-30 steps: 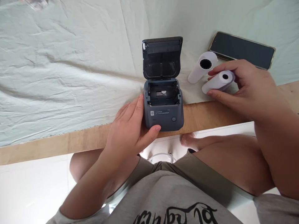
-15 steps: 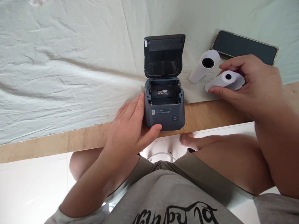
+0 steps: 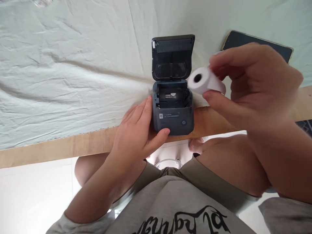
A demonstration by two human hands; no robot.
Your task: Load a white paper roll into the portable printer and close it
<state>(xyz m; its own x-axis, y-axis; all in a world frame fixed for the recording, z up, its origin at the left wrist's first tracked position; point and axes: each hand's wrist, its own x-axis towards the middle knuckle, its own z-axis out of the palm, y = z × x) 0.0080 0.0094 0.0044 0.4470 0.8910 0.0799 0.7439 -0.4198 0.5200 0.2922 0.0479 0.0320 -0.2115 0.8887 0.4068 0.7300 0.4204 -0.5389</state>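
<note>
A dark blue-grey portable thermal printer [image 3: 174, 118] stands at the table's front edge with its black lid [image 3: 173, 58] swung up. Its paper bay is exposed, with a small label inside. My left hand [image 3: 136, 126] holds the printer by its left side, fingers along the wall and thumb at the front corner. Just right of the bay, my right hand [image 3: 251, 81] pinches a small white paper roll [image 3: 204, 81] between thumb and fingers, its dark core hole facing me. The other white roll is almost wholly hidden behind my right hand.
A smartphone [image 3: 231, 40] with a dark screen lies at the back right, partly covered by my right hand. A pale green cloth [image 3: 73, 84] with wrinkles covers the table up to its bare wooden edge [image 3: 60, 144]. Something clear [image 3: 42, 2] shows at the top left.
My right hand has lifted the paper roll and carried it left to beside the printer's bay. The left hand keeps its place on the printer.
</note>
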